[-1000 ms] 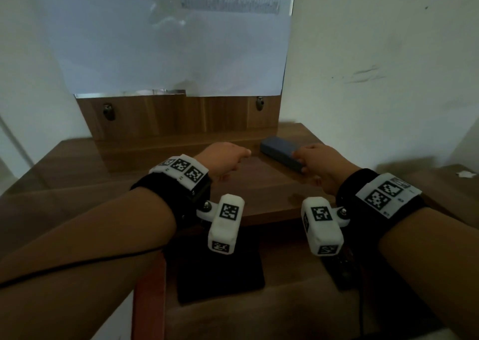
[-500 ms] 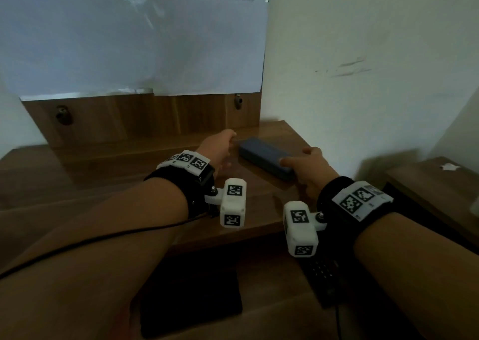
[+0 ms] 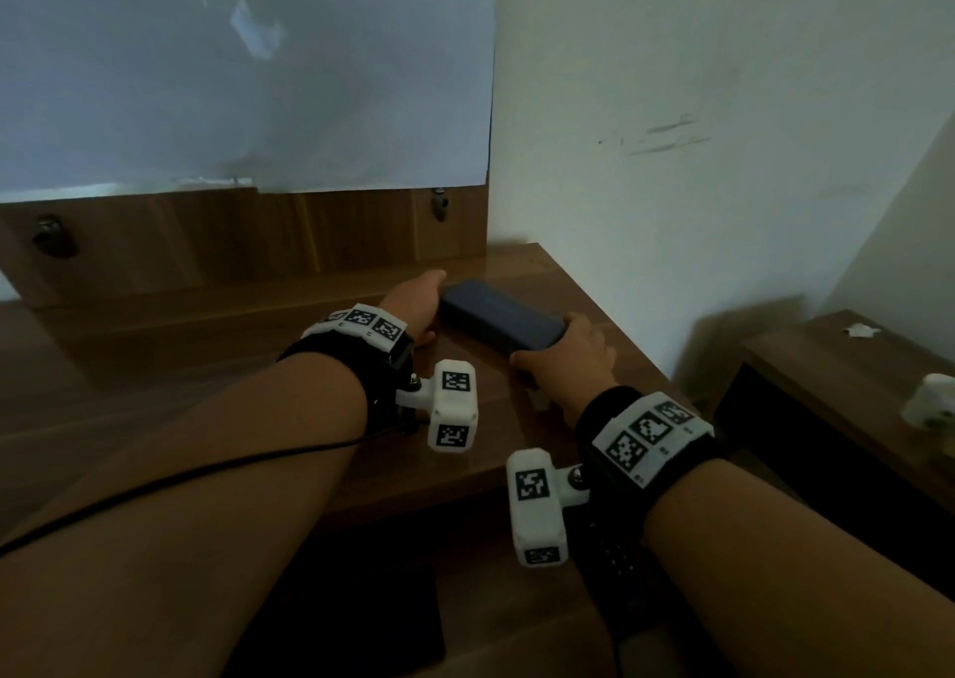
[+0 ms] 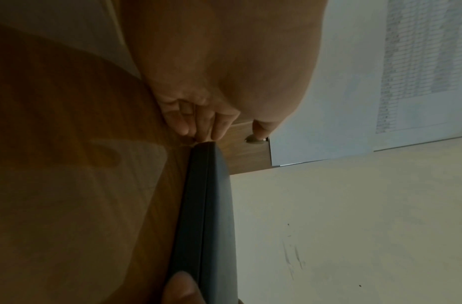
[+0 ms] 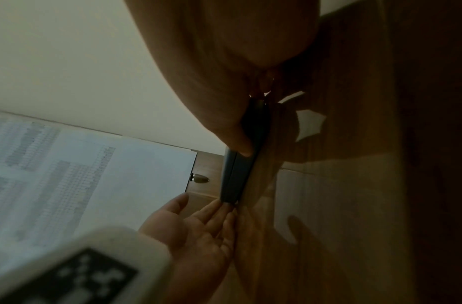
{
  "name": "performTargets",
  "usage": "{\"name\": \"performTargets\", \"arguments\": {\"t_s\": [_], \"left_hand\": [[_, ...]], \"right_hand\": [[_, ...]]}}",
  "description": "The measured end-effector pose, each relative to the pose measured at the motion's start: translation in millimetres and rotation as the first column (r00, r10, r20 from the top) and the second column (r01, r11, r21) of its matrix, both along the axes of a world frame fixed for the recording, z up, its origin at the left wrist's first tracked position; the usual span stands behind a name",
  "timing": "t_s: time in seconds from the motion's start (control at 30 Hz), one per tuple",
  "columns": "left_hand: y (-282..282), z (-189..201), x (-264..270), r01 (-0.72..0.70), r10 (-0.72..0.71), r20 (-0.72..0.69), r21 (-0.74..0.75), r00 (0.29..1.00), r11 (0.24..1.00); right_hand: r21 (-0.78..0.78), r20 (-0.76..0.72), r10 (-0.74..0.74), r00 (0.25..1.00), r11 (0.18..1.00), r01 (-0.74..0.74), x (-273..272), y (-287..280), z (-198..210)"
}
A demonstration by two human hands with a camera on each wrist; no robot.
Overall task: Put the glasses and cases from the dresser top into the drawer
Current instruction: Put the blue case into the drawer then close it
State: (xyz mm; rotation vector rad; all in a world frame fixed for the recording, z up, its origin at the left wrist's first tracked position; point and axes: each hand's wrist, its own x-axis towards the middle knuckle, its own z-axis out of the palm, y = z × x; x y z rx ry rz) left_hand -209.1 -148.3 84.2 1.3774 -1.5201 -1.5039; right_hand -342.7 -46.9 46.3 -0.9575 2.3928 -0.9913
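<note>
Glasses case (image 3: 500, 318) lies on the dresser top (image 3: 232, 362), right fingers (image 5: 234, 135) clamped on its near end, straight left fingers (image 5: 211, 209) touching its far end

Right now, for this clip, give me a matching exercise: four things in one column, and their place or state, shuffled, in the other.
Things:
1. dark blue rectangular glasses case
2. left hand
3. right hand
4. white printed paper sheet

Places or states:
A. thumb on top at the case's near end
B. hangs on the wall above the wooden back panel
C. lies flat on the brown wooden dresser top
D. straight fingers touch the case's far end

Pairs: 1-C, 2-D, 3-A, 4-B
</note>
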Motion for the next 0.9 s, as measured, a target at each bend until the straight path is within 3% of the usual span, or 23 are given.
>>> {"name": "performTargets", "arguments": {"t_s": [0.23,0.37,0.77,0.9], "left_hand": [[-8,-5,-5,0.036,-0.029,0.118,-0.061,0.993,0.998],[-7,-6,-5,0.054,-0.044,0.143,-0.067,0.989,0.996],[6,-2,15,-0.015,0.019,-0.048,0.074,0.999,0.997],[10,6,27,-0.041,0.045,-0.03,0.107,0.999,0.993]], "right_hand": [[-0.02,-0.047,0.009,0.999,1.0,-0.01,0,0,-6],[-0.06,0.024,0.006,1.0,0.998,-0.005,-3,-3,-9],[-0.227,0.247,0.167,0.954,0.968,-0.11,-4,18,3],[-0.264,0.249,0.251,0.935,0.947,-0.184,1,26,5]]}}
